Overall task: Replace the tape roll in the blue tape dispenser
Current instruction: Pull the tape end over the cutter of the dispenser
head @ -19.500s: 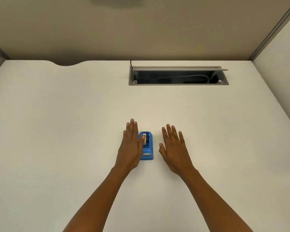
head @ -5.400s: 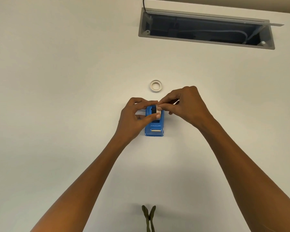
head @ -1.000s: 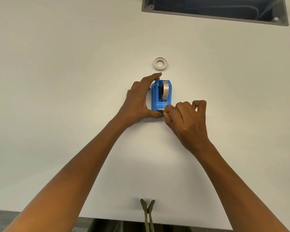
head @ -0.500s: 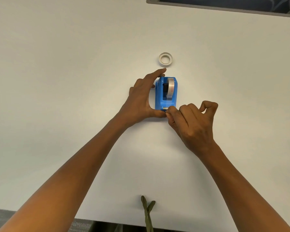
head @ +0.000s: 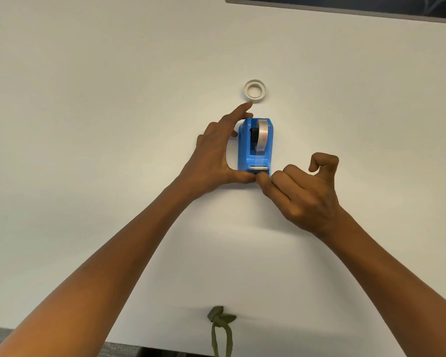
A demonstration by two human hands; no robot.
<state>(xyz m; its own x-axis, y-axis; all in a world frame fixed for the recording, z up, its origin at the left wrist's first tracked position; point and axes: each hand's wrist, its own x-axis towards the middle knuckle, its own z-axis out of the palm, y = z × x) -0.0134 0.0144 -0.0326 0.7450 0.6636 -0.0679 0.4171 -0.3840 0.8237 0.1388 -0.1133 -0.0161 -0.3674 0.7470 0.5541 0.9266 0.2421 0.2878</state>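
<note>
The blue tape dispenser [head: 245, 148] stands upright on the white table, with a clear tape roll [head: 262, 136] seated in its slot. My left hand [head: 214, 153] holds the dispenser's left side, thumb at its near corner and index finger stretched past its far end. My right hand [head: 307, 191] pinches at the metal cutter [head: 258, 168] on the near end, thumb and index finger together on what looks like the tape's end; the tape strip itself is too thin to make out. An empty white tape core [head: 255, 90] lies flat just beyond the dispenser.
A grey cable opening [head: 345, 9] is cut into the table at the far edge. An olive strap [head: 220, 328] hangs over the near table edge. Bare white tabletop [head: 88, 124] spreads to the left and right.
The view has shifted slightly, so the dispenser sits a little right and lower in frame. My right hand's pinch stays at the cutter and its outer fingers have lifted. My left hand keeps its hold.
</note>
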